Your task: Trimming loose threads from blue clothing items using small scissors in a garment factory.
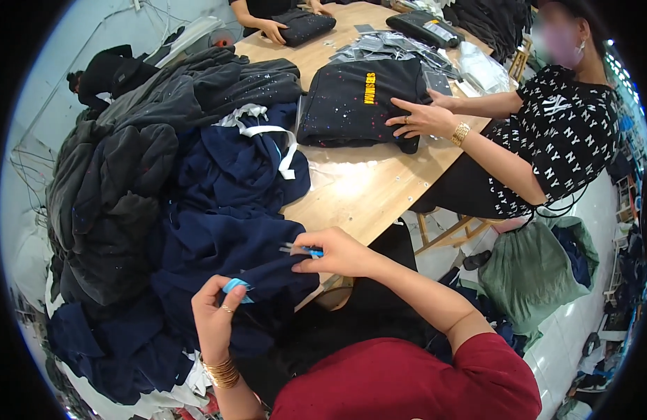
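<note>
My left hand (217, 308) is closed, with a light blue strip (236, 287) pinched between thumb and fingers. My right hand (337, 253) grips a small pair of thread snips (313, 253) with a blue handle, its metal tips pointing left. Both hands are over a crumpled navy garment (218, 245) that spreads across the near end of the table. More navy cloth (218, 164) lies behind it, with a white drawstring or tape (274, 133) on top. Whether the snips touch the cloth I cannot tell.
Charcoal speckled garments (113, 189) are heaped at the left. Across the wooden table (351, 189), a co-worker's hands rest on a folded black garment (351, 105) with yellow lettering. Grey tags (393, 52) and clear bags (481, 66) lie beyond. A green sack (537, 273) stands on the floor.
</note>
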A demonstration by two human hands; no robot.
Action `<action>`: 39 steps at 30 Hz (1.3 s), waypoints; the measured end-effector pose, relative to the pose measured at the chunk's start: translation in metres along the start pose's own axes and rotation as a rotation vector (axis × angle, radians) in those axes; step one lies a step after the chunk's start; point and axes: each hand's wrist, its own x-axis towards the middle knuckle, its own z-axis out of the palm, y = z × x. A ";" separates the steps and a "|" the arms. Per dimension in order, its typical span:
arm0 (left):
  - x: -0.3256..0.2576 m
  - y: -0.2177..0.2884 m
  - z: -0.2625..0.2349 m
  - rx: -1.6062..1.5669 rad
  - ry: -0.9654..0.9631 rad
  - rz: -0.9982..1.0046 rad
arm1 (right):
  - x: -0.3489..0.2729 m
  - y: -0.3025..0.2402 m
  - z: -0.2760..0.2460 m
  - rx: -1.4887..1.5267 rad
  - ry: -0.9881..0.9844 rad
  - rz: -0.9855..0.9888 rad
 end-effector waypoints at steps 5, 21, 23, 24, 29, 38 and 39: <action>-0.005 -0.001 -0.003 0.351 -0.114 -0.002 | 0.011 -0.003 -0.005 0.258 0.030 0.011; -0.012 -0.025 0.001 0.195 -0.164 -0.056 | 0.053 -0.013 0.028 0.008 -0.021 -0.159; -0.008 -0.036 0.005 -0.064 -0.179 -0.126 | 0.053 -0.008 0.035 -0.013 -0.029 -0.161; -0.008 -0.043 0.003 -0.062 -0.178 -0.124 | 0.054 -0.005 0.036 -0.012 -0.028 -0.164; 0.001 -0.058 -0.002 -0.591 0.114 -0.080 | 0.041 0.029 0.028 -0.165 0.253 -0.129; 0.020 -0.113 -0.016 -0.533 0.165 -0.175 | -0.008 0.119 -0.005 -0.676 0.492 0.251; 0.021 -0.120 -0.020 -0.526 0.152 -0.168 | -0.009 0.123 -0.006 -0.677 0.531 0.228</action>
